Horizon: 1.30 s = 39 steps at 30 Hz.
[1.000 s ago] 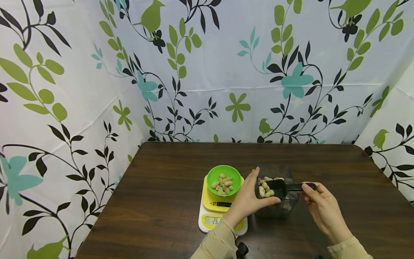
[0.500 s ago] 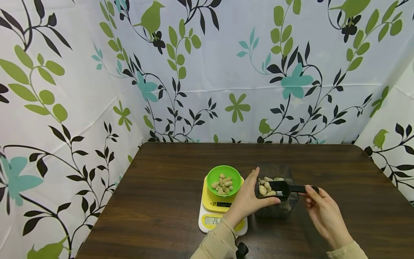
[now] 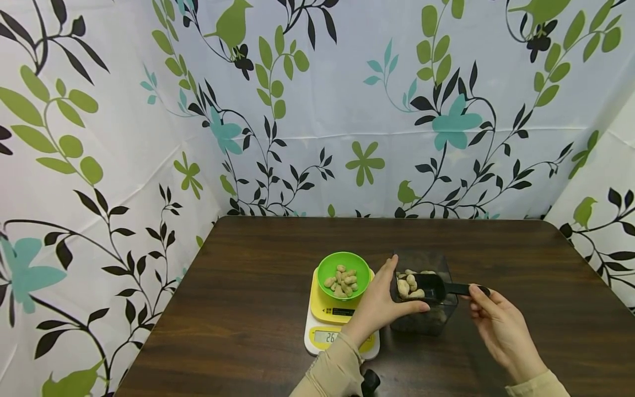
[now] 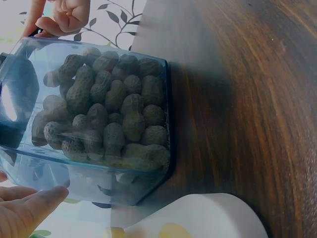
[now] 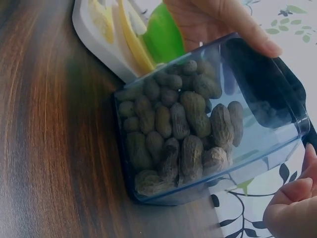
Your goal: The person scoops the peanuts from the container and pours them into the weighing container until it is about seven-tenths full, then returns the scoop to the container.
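A clear plastic container (image 3: 421,326) of peanuts in the shell stands on the table. My left hand (image 3: 379,304) holds it at the left, fingers along the side and thumb over the near rim. With my right hand (image 3: 502,326) I pinch the handle of a black scoop (image 3: 432,288). The scoop lies inside the top of the container, with peanuts (image 3: 408,285) at its left end. Through the container wall, more peanuts (image 4: 114,94) show in the left wrist view below the scoop. Whether any peanuts sit fully in the scoop is hard to tell.
Left of the container is a white and yellow kitchen scale (image 3: 319,311), its display starting with 26, the rest hidden by my arm. It carries a green bowl (image 3: 322,269) with several peanuts. The table (image 3: 248,309) backs onto a leaf-patterned curtain (image 3: 317,110).
The scoop and my right hand have shifted slightly right, and the peanuts at the scoop's left end lie differently. My left hand, the container and the bowl stay put.
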{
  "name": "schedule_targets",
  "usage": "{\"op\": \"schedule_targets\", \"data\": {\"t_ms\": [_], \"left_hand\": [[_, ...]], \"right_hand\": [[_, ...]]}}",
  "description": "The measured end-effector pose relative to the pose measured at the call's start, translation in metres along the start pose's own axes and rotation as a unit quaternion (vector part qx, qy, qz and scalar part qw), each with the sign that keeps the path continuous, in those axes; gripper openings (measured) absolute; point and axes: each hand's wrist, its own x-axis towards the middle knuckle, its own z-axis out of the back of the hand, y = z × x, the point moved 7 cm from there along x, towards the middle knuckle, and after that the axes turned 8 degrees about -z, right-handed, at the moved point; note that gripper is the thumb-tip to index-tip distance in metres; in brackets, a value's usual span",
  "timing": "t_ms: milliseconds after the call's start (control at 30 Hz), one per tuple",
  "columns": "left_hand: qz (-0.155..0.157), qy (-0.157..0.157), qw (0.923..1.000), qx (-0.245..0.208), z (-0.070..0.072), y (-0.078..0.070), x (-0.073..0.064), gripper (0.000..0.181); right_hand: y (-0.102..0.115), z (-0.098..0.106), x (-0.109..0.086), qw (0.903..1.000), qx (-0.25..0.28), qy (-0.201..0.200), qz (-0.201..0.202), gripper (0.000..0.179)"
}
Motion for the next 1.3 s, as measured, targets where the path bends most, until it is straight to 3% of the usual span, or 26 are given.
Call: {"op": "schedule_targets", "data": {"t_ms": [333, 600, 1300], "left_hand": [[-0.004, 0.0, 1.0, -0.002, 0.0003, -0.0008, 0.0001, 0.099], [-0.005, -0.002, 1.0, -0.002, 0.0005, -0.0009, 0.0011, 0.099], [-0.004, -0.001, 1.0, 0.002, -0.0002, -0.0003, 0.0005, 0.099]], "right_hand": [[0.0001, 0.0036, -0.0012, 0.9988, 0.049, 0.006, -0.001, 0.013], [-0.0016, 0.0024, 0.0024, 0.9999, -0.006, -0.009, -0.008, 0.011], [-0.0037, 0.0003, 0.0012, 0.9986, 0.042, 0.019, -0.028, 0.021]]}}
